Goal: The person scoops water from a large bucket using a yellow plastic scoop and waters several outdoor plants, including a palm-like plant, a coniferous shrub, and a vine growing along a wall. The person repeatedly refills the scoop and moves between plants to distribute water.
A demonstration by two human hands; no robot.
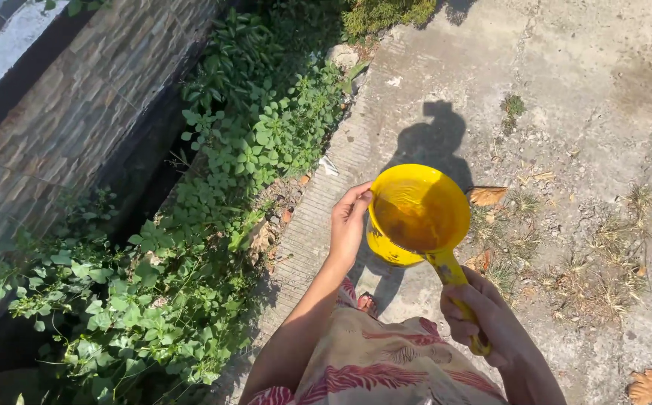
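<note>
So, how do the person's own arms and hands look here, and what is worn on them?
Both arms are bare: no sleeves, gloves, rings, watch or bracelets visible on the left hand or the right hand. Below them shows a loose beige garment with a red leaf-like pattern.

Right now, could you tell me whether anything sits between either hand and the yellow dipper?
Nothing visible does. The right hand is closed around the handle of the yellow dipper, and the left hand rests flat against the bowl's side with its fingertips at the rim. Both touch it directly, above the concrete path.
</note>
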